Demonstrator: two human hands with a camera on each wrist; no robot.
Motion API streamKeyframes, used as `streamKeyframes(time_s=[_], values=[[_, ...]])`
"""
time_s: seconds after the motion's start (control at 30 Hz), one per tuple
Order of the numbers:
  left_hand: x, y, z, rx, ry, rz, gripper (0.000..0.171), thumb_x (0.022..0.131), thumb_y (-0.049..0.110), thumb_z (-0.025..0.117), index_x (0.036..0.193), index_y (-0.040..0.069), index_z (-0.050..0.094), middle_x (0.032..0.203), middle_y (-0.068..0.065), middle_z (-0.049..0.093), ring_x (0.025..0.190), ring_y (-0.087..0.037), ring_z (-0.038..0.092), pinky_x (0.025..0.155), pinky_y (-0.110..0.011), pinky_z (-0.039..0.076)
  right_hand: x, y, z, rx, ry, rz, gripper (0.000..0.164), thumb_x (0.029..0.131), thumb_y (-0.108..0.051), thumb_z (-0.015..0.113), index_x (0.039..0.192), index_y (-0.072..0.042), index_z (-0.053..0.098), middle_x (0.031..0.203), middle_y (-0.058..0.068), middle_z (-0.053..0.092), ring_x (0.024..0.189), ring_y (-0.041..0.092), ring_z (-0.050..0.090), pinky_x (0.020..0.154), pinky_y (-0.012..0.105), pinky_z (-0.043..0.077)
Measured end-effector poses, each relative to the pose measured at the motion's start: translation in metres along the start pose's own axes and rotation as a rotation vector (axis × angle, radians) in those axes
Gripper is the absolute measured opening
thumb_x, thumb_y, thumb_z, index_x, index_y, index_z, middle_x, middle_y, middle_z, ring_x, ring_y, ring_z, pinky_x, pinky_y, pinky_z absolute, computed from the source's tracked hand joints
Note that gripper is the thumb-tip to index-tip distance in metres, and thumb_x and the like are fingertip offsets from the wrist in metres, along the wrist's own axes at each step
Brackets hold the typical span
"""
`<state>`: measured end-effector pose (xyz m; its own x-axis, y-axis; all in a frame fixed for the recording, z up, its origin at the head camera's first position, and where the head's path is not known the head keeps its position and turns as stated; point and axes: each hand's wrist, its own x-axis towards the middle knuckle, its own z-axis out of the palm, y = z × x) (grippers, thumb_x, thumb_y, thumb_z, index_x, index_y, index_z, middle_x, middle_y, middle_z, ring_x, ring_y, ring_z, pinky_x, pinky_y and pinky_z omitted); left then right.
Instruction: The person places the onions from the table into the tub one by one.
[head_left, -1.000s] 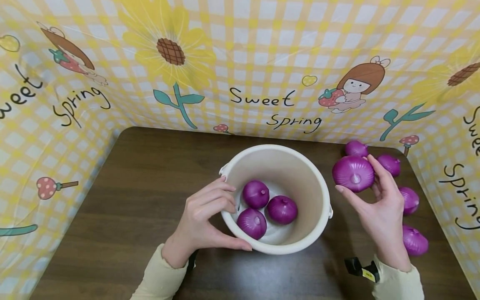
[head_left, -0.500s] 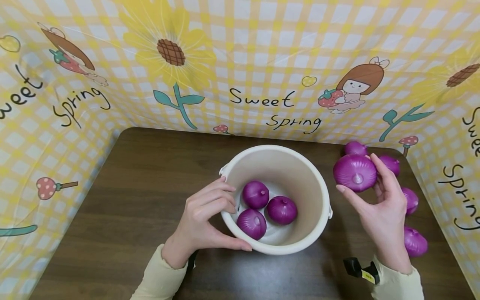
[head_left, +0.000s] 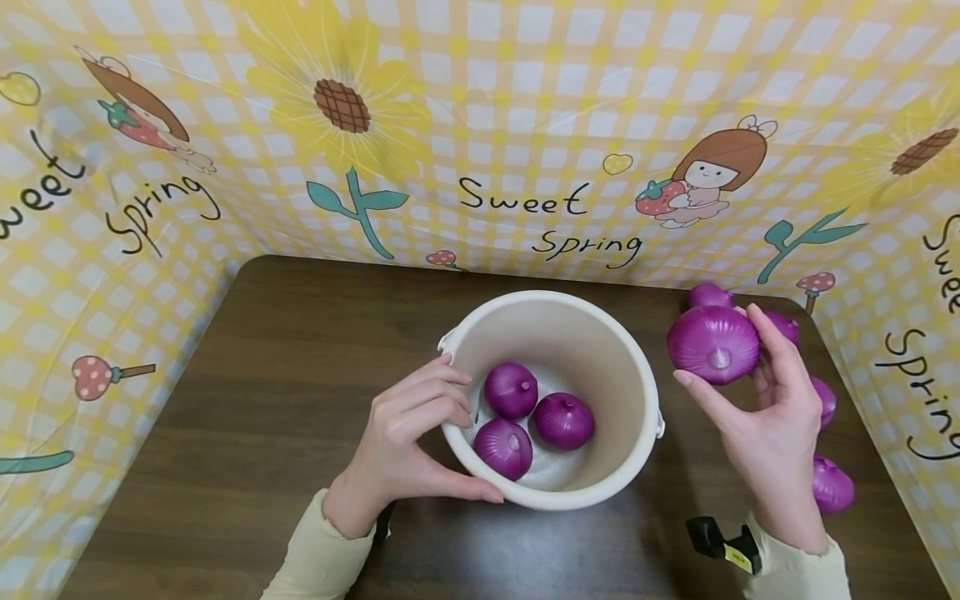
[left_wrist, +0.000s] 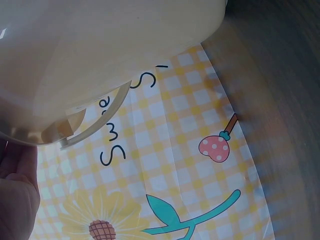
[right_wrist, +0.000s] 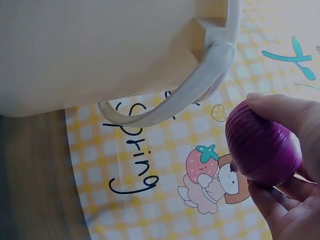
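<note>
A cream bucket (head_left: 600,358) stands upright on the table with three purple onions (head_left: 564,421) on its bottom. My left hand (head_left: 405,437) grips the bucket's rim on the left, fingers over the edge and thumb along the front. Right of the bucket, my right hand (head_left: 776,442) holds another purple onion (head_left: 712,343) in the air between thumb and fingers. The right wrist view shows this onion (right_wrist: 260,145) beside the bucket's handle (right_wrist: 175,102), clear of the wall. In the left wrist view the bucket wall (left_wrist: 115,45) hides most of the left hand.
Several more purple onions (head_left: 832,483) lie along the right edge of the brown table (head_left: 285,350), partly hidden by the right hand. A yellow checked cloth (head_left: 525,108) with printed flowers hangs around the back and sides.
My right hand has shifted slightly to the right with its onion, which looks a little larger and so nearer the head camera. The left hand and the bucket have stayed put.
</note>
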<state>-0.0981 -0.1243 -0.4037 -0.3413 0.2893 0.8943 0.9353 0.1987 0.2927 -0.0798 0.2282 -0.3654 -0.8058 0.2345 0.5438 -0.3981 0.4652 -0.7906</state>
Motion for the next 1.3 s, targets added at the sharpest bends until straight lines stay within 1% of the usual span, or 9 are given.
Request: streamKeyframes(time_s=[0.13,0.4,0.63,0.9,1.1,1.3], values=[[0.000,0.000,0.000,-0.001,0.001,0.000,0.065,0.057,0.062,0.094,0.074,0.009,0.060,0.079,0.000,0.063,0.090,-0.029,0.068,0.103,-0.057,0.049,0.001,-0.003,-0.002,-0.011,-0.032,-0.034,0.098,0.064,0.026,0.083,0.149,-0.008,0.050,0.143,0.018,0.052,0.130,0.028,0.053,0.109,0.030,0.044],[0.000,0.000,0.000,-0.001,-0.004,-0.003,0.065,0.057,0.062,0.094,0.074,0.009,0.061,0.079,0.000,0.063,0.091,-0.028,0.068,0.103,-0.057,0.049,0.002,-0.009,-0.002,-0.011,-0.035,-0.040,0.097,0.064,0.024,0.084,0.149,-0.009,0.051,0.144,0.018,0.052,0.132,0.030,0.052,0.109,0.030,0.043],[0.000,0.000,0.000,-0.002,-0.004,-0.004,0.065,0.057,0.062,0.094,0.074,0.009,0.061,0.079,0.000,0.063,0.091,-0.029,0.068,0.103,-0.057,0.049,0.003,-0.014,0.001,0.066,-0.002,-0.033,0.095,0.061,0.026,0.084,0.146,-0.003,0.053,0.141,0.023,0.052,0.130,0.030,0.052,0.109,0.031,0.044],[0.000,0.000,0.000,-0.001,-0.003,-0.006,0.065,0.057,0.062,0.094,0.074,0.010,0.060,0.079,0.000,0.063,0.091,-0.028,0.068,0.103,-0.057,0.049,0.003,-0.023,0.003,0.136,-0.002,-0.061,0.091,0.061,0.028,0.083,0.144,0.004,0.052,0.140,0.025,0.052,0.130,0.029,0.053,0.110,0.031,0.043],[0.000,0.000,0.000,-0.001,-0.003,-0.004,0.065,0.057,0.062,0.094,0.074,0.009,0.060,0.079,0.000,0.063,0.091,-0.029,0.068,0.103,-0.057,0.049,0.003,-0.024,0.003,0.143,-0.009,-0.077,0.092,0.061,0.028,0.083,0.144,0.005,0.052,0.140,0.027,0.052,0.130,0.030,0.053,0.110,0.032,0.043],[0.000,0.000,0.000,-0.001,-0.004,-0.007,0.065,0.056,0.061,0.095,0.073,0.009,0.060,0.079,0.000,0.063,0.091,-0.029,0.069,0.103,-0.057,0.049,0.004,-0.022,0.004,0.197,-0.016,-0.081,0.091,0.061,0.027,0.084,0.143,0.006,0.051,0.140,0.030,0.050,0.131,0.031,0.051,0.111,0.033,0.042]])
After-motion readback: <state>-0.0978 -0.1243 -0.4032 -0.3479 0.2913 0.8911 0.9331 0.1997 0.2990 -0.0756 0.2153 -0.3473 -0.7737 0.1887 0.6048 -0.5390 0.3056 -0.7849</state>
